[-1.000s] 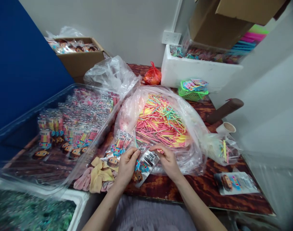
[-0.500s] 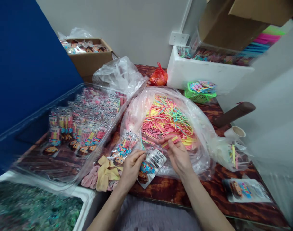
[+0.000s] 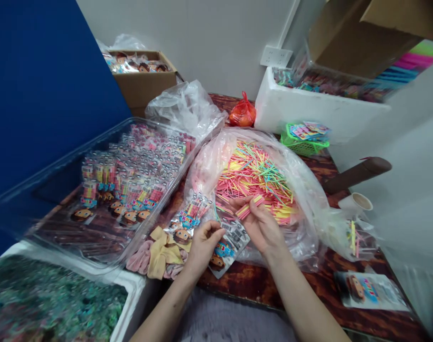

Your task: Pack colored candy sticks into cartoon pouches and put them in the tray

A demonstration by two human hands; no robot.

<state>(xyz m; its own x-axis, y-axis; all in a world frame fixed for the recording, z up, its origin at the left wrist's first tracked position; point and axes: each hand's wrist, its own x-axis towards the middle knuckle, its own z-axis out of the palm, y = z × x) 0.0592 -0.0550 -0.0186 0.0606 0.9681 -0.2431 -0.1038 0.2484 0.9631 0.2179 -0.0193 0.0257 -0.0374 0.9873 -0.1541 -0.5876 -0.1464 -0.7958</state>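
My right hand point(image 3: 264, 230) is closed round a small bundle of pink and yellow candy-like sticks point(image 3: 251, 207), held at the near edge of a large clear bag point(image 3: 305, 190) filled with loose coloured sticks point(image 3: 254, 173). My left hand point(image 3: 205, 244) has its fingertips pinched together over the left edge of a printed silver pouch point(image 3: 229, 247). Whether those fingers grip the pouch or something small, I cannot make out. Left of that hand lie several filled pouches point(image 3: 188, 218) with a cartoon face, sticks showing through their clear tops.
A clear tray point(image 3: 159, 199) of filled pouches stands to the left. Nearer me are crumpled cloths point(image 3: 161, 251) and a foam box point(image 3: 136, 285). On the right are a paper cup point(image 3: 357, 202), a brown tube point(image 3: 361, 175), a green basket point(image 3: 302, 145) and another pouch point(image 3: 373, 289).
The view has shifted slightly, so everything appears further right. My right hand has raised the bundle of sticks a little and turned so it shows more clearly. My left hand stays by the silver pouch.
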